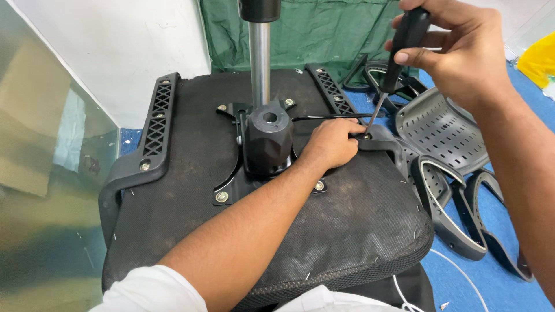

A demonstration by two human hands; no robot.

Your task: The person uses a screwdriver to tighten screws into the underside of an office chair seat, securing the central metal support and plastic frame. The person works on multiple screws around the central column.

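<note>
An upturned office chair seat (191,173) lies before me, its underside covered in black fabric. A black tilt mechanism (267,138) with a chrome gas cylinder (259,55) is bolted to its middle. My right hand (457,49) is shut on a black-handled screwdriver (399,55), whose tip stands on a screw in the right armrest bracket (378,138). My left hand (329,141) rests on the seat beside that bracket, fingers curled at the screw. The left armrest (151,136) is fixed along the seat's left edge.
Perforated grey chair back parts (439,127) and curved black frames (462,219) lie on the blue floor (491,283) to the right. A green cloth (312,32) hangs behind. A glass panel (40,173) stands at left. A white cable (462,274) runs near the seat's front.
</note>
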